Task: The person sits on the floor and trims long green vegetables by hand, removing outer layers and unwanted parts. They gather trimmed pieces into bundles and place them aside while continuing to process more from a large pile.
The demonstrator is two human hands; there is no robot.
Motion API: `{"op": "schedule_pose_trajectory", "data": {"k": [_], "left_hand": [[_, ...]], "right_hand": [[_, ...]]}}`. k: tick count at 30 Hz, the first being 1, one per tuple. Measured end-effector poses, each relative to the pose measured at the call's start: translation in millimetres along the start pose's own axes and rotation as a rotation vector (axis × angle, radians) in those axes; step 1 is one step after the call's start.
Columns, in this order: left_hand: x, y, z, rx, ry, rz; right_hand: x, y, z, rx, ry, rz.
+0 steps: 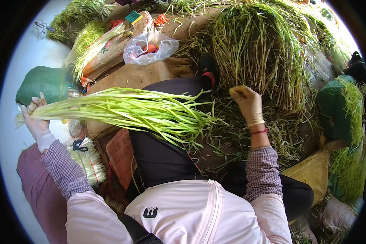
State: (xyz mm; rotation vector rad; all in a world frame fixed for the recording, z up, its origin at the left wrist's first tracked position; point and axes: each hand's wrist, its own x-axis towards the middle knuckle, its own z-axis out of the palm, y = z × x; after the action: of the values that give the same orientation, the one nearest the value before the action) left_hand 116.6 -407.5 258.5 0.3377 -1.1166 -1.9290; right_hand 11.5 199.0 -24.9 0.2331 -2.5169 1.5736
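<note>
My left hand (38, 122), in a pale glove, grips a bunch of long yellow-green leafy shoots (131, 109) near their white stem ends. The bunch stretches sideways across my lap, its loose leaf tips spreading to the right. Beyond those tips is my right hand (246, 102), gloved and raised, with its fingers curled in and nothing visible in them. Just past it stands a large heap of leafy stalks (256, 61), its tan stems facing me. Beside my left forearm lies a tied bundle of whitish stems (88, 163).
A clear plastic bag (137, 50) holding reddish round items rests on brown sacking (125, 77). More shoots (102, 45) lie on a printed sack at the upper left. Left of it sits a green sack (42, 85). Leaf scraps (219, 146) litter the ground; another green sack (334, 108) stands right.
</note>
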Motion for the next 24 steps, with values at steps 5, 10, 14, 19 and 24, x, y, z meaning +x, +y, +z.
{"op": "schedule_pose_trajectory", "data": {"k": [5, 10, 14, 19, 24], "left_hand": [[0, 9, -12, -0.089, -0.248, -0.11], [-9, 26, -21, -0.119, -0.334, -0.118], [-24, 22, -13, -0.122, -0.457, -0.172], [-16, -2, -2, -0.151, -0.454, -0.289], [13, 16, -7, -0.121, -0.402, -0.21]], "right_hand": [[9, -60, 65, -0.159, -0.303, -0.374], [10, -73, 94, -0.188, -0.425, -0.441], [9, -66, 111, -0.349, -0.498, -0.255], [15, -25, 128, -0.756, -0.653, -0.143], [-31, 60, 51, -0.96, -0.699, 0.424]]}}
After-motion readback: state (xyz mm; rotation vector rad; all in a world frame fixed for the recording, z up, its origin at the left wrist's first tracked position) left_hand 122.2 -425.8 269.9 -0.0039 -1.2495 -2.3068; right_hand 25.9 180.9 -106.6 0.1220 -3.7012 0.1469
